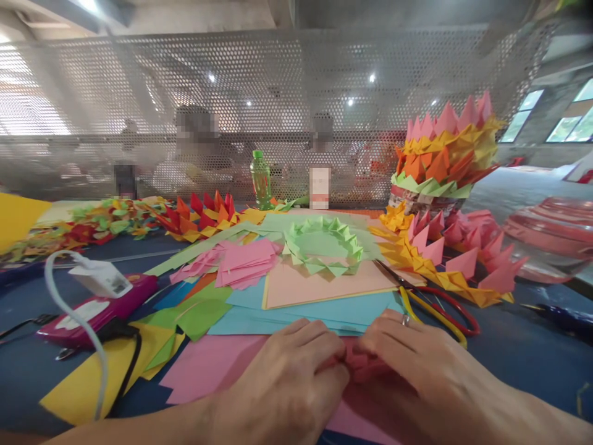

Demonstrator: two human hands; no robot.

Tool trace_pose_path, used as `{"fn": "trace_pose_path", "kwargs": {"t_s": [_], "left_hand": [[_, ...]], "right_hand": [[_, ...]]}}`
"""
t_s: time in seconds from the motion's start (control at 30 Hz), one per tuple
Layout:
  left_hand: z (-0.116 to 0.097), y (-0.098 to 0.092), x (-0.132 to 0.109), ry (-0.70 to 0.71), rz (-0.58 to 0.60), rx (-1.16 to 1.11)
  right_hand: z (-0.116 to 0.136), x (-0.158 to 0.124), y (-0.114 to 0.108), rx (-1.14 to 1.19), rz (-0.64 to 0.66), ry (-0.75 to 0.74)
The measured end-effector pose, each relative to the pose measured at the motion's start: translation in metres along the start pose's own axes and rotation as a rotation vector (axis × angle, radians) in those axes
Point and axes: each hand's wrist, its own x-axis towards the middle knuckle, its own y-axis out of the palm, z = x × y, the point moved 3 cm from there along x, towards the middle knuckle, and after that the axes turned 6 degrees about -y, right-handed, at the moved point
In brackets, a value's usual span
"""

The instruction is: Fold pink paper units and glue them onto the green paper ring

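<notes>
Both hands meet low in the middle of the head view, over large pink paper sheets (pixel 208 364). My left hand (pixel 296 364) is closed on the left side of a small folded piece of pink paper (pixel 364 363). On its right side, my right hand (pixel 412 346), with a ring on one finger, grips the same piece. Fingers cover most of this paper, so its folded shape is hidden. Just beyond lie blue sheets (pixel 301 314), a peach sheet (pixel 319 285) and a ring of folded green paper (pixel 324 244). Scissors (pixel 430 303) with red and yellow handles lie beside my right hand.
A purple power strip (pixel 99 309) with a white charger (pixel 102 277) lies left. Pink slips (pixel 245 262) and red-orange folded points (pixel 204 213) sit behind. A tall layered paper piece (pixel 445 148) stands right, near a green bottle (pixel 260 179) and a clear red-lidded container (pixel 551 238).
</notes>
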Motion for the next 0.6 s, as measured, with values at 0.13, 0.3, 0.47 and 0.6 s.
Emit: {"fn": "trace_pose_path", "kwargs": {"t_s": [0.13, 0.3, 0.47, 0.6], "left_hand": [[0.002, 0.002, -0.002, -0.033, -0.011, -0.048], [0.008, 0.006, -0.002, -0.063, -0.079, -0.199], [0.018, 0.009, 0.002, -0.107, -0.063, -0.319], [0.017, 0.008, 0.002, -0.1, -0.056, -0.312]], "right_hand": [[0.004, 0.001, -0.001, 0.006, 0.025, -0.01], [0.008, 0.007, -0.006, -0.02, -0.007, -0.024], [0.009, 0.008, -0.005, 0.091, 0.019, 0.016], [0.008, 0.007, -0.005, 0.19, 0.062, 0.024]]}}
